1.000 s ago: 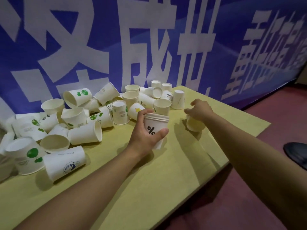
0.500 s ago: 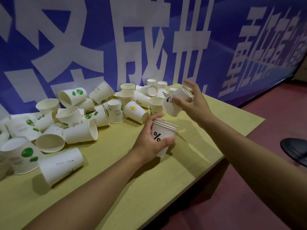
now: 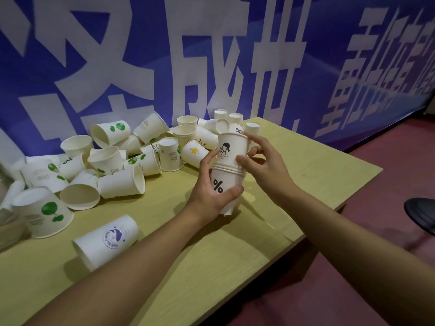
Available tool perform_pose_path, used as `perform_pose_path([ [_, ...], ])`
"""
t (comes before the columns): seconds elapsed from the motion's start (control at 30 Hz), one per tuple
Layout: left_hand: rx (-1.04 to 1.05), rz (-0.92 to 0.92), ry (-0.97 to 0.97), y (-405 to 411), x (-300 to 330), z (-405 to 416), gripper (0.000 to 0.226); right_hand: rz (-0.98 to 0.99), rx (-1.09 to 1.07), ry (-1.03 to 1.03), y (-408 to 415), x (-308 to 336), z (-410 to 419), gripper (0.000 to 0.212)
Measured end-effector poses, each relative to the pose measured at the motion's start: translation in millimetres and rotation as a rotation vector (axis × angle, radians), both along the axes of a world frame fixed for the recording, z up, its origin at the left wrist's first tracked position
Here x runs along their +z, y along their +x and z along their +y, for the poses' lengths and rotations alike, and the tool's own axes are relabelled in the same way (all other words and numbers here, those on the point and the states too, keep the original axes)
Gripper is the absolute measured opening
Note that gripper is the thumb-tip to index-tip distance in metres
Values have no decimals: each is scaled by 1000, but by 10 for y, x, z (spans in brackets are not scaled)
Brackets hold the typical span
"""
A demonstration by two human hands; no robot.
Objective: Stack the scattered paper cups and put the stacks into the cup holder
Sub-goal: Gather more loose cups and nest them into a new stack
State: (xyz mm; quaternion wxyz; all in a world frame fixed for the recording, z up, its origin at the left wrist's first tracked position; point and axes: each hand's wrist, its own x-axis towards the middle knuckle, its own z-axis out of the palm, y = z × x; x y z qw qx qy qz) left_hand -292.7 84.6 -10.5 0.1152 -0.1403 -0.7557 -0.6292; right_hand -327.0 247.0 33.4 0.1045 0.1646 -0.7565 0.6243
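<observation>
My left hand (image 3: 211,191) grips a stack of white paper cups (image 3: 226,182) with a black % mark, held upright above the table. My right hand (image 3: 263,165) holds a white cup with a small figure print (image 3: 231,149), its base sitting partway inside the top of the stack. Many loose white cups (image 3: 122,180) lie scattered at the back left, some upright, some on their sides, some upside down. One cup with a purple logo (image 3: 108,241) lies on its side near my left forearm. No cup holder is in view.
The yellow-green table (image 3: 306,175) ends at a right edge and near corner, with dark red floor (image 3: 353,267) beyond. A blue banner with white characters (image 3: 211,55) hangs behind the cups. A dark shoe (image 3: 421,215) is at the right.
My right hand picked up a cup from the table, carried it left and set it into the top of the stack in my left hand, which rose slightly.
</observation>
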Motion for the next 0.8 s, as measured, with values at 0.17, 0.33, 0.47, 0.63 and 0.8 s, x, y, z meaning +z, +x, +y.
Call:
perform_pose_path([
  [0.17,89,21,-27,-83,-28,-61,103,15,47,41,2,-137,-128,38],
  [0.33,215,70,-86,-120,-120,-240,93,23,17,101,-45,-197,-222,30],
  [0.47,243,91,-129,-128,-123,-383,88,75,-162,200,-231,-163,-317,33],
  [0.63,260,91,-105,-111,-142,-520,80,42,-287,453,-590,-103,-513,54],
  [0.8,282,79,-90,-92,-145,-554,75,37,-259,599,-828,-253,-562,44],
])
